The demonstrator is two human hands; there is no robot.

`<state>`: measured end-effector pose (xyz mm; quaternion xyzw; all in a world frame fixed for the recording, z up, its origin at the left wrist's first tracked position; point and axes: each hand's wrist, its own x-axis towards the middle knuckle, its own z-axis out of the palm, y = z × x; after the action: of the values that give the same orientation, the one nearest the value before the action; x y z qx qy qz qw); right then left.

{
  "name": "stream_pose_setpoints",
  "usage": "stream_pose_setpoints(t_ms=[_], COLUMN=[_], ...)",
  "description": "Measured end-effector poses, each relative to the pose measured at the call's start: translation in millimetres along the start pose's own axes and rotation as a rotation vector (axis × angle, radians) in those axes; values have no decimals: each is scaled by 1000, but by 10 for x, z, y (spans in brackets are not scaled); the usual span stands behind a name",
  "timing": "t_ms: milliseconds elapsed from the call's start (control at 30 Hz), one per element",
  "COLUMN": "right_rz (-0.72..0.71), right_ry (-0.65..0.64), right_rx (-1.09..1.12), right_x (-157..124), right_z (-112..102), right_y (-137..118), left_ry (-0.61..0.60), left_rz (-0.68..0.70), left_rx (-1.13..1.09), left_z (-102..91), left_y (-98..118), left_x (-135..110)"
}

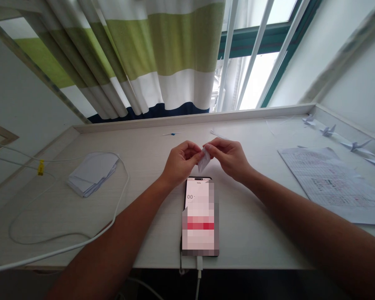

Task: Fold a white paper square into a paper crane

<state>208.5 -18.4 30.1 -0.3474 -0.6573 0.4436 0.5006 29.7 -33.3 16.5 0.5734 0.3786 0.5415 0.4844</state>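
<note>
A small folded piece of white paper (204, 161) is pinched between my two hands above the desk. My left hand (183, 160) grips its left side between thumb and fingers. On the other side, my right hand (228, 155) has thumb and fingertips closed on the paper's upper right. The paper narrows to a point at the bottom; its upper part is partly covered by my fingers. Just below it lies a phone (200, 212) with a lit screen, partly blurred, and a charging cable (199, 263) plugged into its lower end.
A stack of white paper (92, 173) lies at left, beside a looping white cable (125, 187). Folded paper cranes (356, 145) line the right edge near a written sheet (328, 179). A small blue-and-white item (173, 134) is behind my hands. The curtain (181, 46) hangs beyond.
</note>
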Motion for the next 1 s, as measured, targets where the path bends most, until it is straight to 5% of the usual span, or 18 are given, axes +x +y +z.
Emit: stream_pose_setpoints(t_ms=[300,700,1000], right_rz=[-20,11,13], right_ry=[57,-27,31], right_rx=[-33,-6,-29], right_x=[-1,-4,-6], right_z=[12,10,44], right_y=[-6,-21,14], left_ry=[-41,110,106], left_rz=[-9,16,29], left_rx=[-26,-30,-27], left_z=[23,-6,8], left_y=[19,24,15], left_x=[-19,3,-7])
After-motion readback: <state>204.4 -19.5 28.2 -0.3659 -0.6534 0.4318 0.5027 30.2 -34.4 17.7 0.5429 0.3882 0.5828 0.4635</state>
